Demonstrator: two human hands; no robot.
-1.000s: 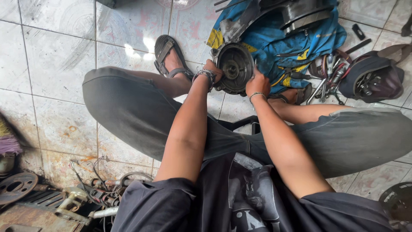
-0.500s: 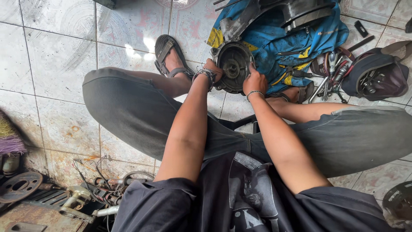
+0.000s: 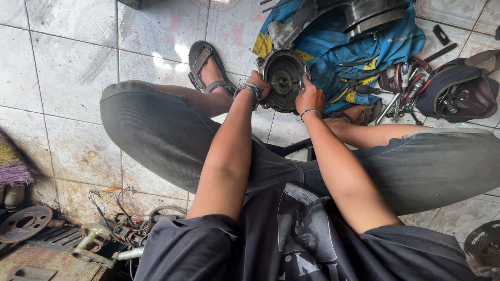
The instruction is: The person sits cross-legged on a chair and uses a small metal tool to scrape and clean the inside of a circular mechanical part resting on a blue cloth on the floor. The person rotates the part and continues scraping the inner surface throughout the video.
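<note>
Dark metal round motor housing (image 3: 284,80), upper centre of frame: our left hand (image 3: 259,86) and right hand (image 3: 309,97) both grip its rim, over blue cloth (image 3: 338,47).

I see no package, sign or screen anywhere around me. The only lettering is a pale print on my own black shirt (image 3: 307,234), well below my two grips, and a round dark disc (image 3: 484,243) far to my right with faint marking.

Tiled floor (image 3: 73,67): blue cloth (image 3: 333,47), hand tools (image 3: 403,91), dark bag (image 3: 461,91), rusty disc (image 3: 23,224).
</note>
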